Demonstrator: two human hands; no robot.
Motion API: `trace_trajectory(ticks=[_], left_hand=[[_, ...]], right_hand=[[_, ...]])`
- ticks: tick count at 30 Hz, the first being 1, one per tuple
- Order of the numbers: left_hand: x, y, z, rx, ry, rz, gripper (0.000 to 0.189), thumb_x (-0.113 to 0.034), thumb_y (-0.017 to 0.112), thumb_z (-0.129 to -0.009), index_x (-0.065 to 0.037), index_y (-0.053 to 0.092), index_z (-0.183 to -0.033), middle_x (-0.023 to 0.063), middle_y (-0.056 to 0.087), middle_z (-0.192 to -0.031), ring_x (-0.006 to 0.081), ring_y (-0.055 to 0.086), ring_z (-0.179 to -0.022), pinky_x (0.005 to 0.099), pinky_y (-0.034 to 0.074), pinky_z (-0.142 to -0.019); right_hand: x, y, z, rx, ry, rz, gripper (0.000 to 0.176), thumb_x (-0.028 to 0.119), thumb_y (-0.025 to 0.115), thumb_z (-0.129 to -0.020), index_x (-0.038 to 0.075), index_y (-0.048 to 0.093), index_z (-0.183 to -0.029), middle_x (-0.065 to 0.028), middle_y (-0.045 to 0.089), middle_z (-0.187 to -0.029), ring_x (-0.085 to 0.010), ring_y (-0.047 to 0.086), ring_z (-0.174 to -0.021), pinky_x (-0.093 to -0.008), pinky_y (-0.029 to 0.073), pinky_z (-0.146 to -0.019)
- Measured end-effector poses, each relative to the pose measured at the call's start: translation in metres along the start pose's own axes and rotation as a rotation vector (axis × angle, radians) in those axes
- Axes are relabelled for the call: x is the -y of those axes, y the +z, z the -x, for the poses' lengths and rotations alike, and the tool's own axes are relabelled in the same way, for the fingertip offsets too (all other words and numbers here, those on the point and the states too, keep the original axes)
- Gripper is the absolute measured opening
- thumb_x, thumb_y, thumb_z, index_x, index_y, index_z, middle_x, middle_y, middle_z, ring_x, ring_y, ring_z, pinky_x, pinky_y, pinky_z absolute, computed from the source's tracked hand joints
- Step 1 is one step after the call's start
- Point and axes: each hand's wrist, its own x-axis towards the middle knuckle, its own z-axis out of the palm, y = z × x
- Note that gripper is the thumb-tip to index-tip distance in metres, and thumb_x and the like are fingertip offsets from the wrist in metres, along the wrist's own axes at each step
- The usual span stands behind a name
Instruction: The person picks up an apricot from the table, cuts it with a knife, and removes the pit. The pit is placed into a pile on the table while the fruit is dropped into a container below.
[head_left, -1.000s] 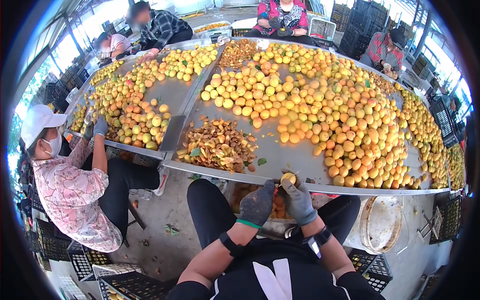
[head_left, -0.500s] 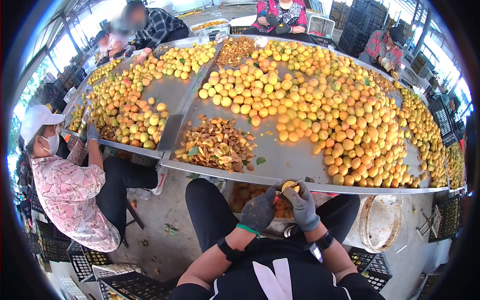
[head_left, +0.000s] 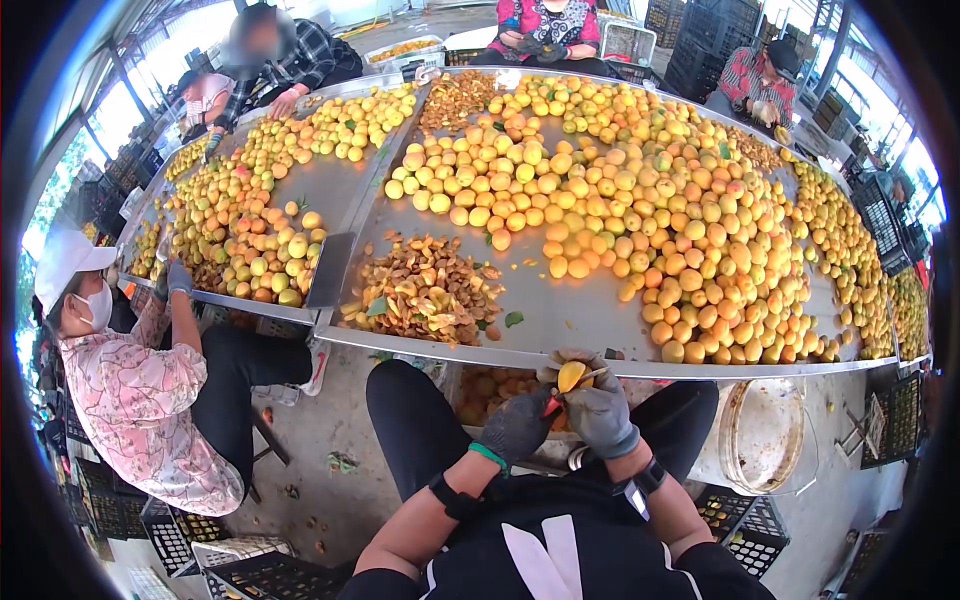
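Observation:
My right hand (head_left: 603,415), in a grey work glove, pinches a yellow apricot (head_left: 571,376) just over the table's front edge. Close beside it, my left hand (head_left: 515,425), in a darker glove, is closed around a small red-handled tool (head_left: 551,404). The tool's working end is hidden between the hands and the fruit. Below the hands, under the table's edge, stands a container of orange fruit pieces (head_left: 490,388). On the metal table (head_left: 400,215) ahead are a heap of split apricot pieces (head_left: 425,292) and a large spread of whole apricots (head_left: 690,240).
A person in a pink patterned shirt (head_left: 140,410) sits at my left; several others sit along the far side. A white bucket (head_left: 762,437) stands right of my knees. Black crates (head_left: 740,530) are on the floor at both sides. A raised metal divider (head_left: 332,270) splits the table.
The apricot has turned in my right fingers and shows more of its yellow side. My left hand has dropped slightly below it. At the far left, a person in checks has reached farther left.

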Motion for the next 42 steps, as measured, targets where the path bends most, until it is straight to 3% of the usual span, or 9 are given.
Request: trace_trajectory(ticks=[8, 14, 18, 20, 22, 29, 33, 35, 42], left_hand=[[-0.024, -0.068, 0.016, 0.071, -0.065, 0.292, 0.036, -0.029, 0.068, -0.083, -0.008, 0.056, -0.109, 0.0156, 0.065, -0.086, 0.0352, 0.064, -0.083, 0.0408, 0.049, -0.071], [-0.024, -0.056, 0.0, -0.09, -0.009, 0.381, 0.054, -0.03, 0.077, -0.075, -0.01, 0.048, -0.116, 0.0169, 0.064, -0.095, 0.0354, 0.063, -0.092, 0.0406, 0.05, -0.078], [-0.026, -0.051, 0.005, -0.099, 0.006, 0.308, 0.048, -0.024, 0.075, -0.077, -0.007, 0.051, -0.115, 0.0143, 0.065, -0.095, 0.0273, 0.065, -0.09, 0.0369, 0.05, -0.079], [-0.028, -0.053, -0.002, -0.114, -0.095, 0.55, 0.038, -0.019, 0.071, -0.081, -0.003, 0.057, -0.113, 0.0085, 0.065, -0.095, 0.0167, 0.063, -0.087, 0.0315, 0.051, -0.078], [-0.029, -0.054, -0.001, -0.121, -0.106, 0.657, 0.031, -0.016, 0.067, -0.085, -0.002, 0.06, -0.112, 0.0044, 0.065, -0.095, 0.0112, 0.061, -0.085, 0.0271, 0.05, -0.079], [-0.031, -0.055, 0.0, -0.018, -0.477, 1.241, 0.023, -0.018, 0.061, -0.089, -0.01, 0.061, -0.111, 0.0001, 0.061, -0.076, 0.0066, 0.054, -0.056, 0.0194, 0.04, -0.045], [-0.011, -0.044, -0.002, 0.085, -0.491, 1.498, 0.02, -0.019, 0.059, -0.09, -0.011, 0.06, -0.109, -0.0028, 0.051, -0.063, 0.0068, 0.046, -0.044, 0.0201, 0.031, -0.036], [-0.007, -0.04, 0.0, 0.065, -0.5, 1.498, 0.019, -0.02, 0.059, -0.09, -0.011, 0.06, -0.107, -0.003, 0.049, -0.061, 0.007, 0.044, -0.043, 0.0207, 0.03, -0.036], [-0.008, -0.013, -0.011, -0.21, -0.215, 1.053, 0.029, -0.018, 0.062, -0.089, -0.009, 0.059, -0.117, -0.0055, 0.054, -0.067, 0.0038, 0.041, -0.044, 0.0198, 0.03, -0.039]], right_hand=[[0.01, -0.022, -0.004, -0.27, 0.098, -0.01, 0.037, -0.006, 0.048, -0.085, 0.004, 0.044, -0.12, -0.0097, 0.055, -0.11, -0.0222, 0.058, -0.103, -0.0322, 0.051, -0.083], [0.014, 0.029, 0.012, 0.142, -0.326, 1.274, 0.049, -0.001, 0.064, -0.077, 0.002, 0.043, -0.121, -0.0069, 0.056, -0.106, -0.0169, 0.056, -0.096, -0.0268, 0.047, -0.082], [0.007, 0.016, 0.014, 0.158, -0.012, 0.508, 0.058, 0.013, 0.072, -0.078, 0.001, 0.042, -0.126, -0.0122, 0.053, -0.116, -0.0232, 0.057, -0.102, -0.0324, 0.044, -0.092], [0.008, 0.013, 0.01, 0.203, -0.114, 0.81, 0.048, 0.003, 0.061, -0.084, 0.004, 0.042, -0.128, -0.0119, 0.05, -0.122, -0.0248, 0.058, -0.105, -0.034, 0.045, -0.095], [0.007, 0.014, 0.011, 0.103, 0.233, -0.124, 0.044, -0.004, 0.053, -0.086, 0.005, 0.044, -0.128, -0.0131, 0.05, -0.123, -0.0253, 0.058, -0.106, -0.0367, 0.047, -0.095], [0.007, 0.006, 0.007, 0.197, 0.312, -0.449, 0.039, -0.004, 0.055, -0.086, 0.006, 0.048, -0.123, -0.0145, 0.055, -0.117, -0.0279, 0.058, -0.108, -0.0369, 0.05, -0.092], [0.011, 0.015, 0.005, -0.056, 0.347, 0.194, 0.032, 0.0, 0.06, -0.086, 0.006, 0.052, -0.116, -0.0099, 0.059, -0.109, -0.0239, 0.059, -0.103, -0.0334, 0.05, -0.088], [0.006, 0.009, 0.002, 0.082, -0.271, 1.013, 0.024, 0.003, 0.062, -0.088, 0.005, 0.054, -0.11, -0.0041, 0.06, -0.103, -0.0158, 0.058, -0.098, -0.0286, 0.05, -0.083], [-0.014, 0.004, 0.002, -0.044, -0.024, 0.394, 0.017, 0.012, 0.055, -0.094, 0.007, 0.055, -0.11, -0.0023, 0.06, -0.106, -0.0138, 0.058, -0.095, -0.0264, 0.049, -0.081]])
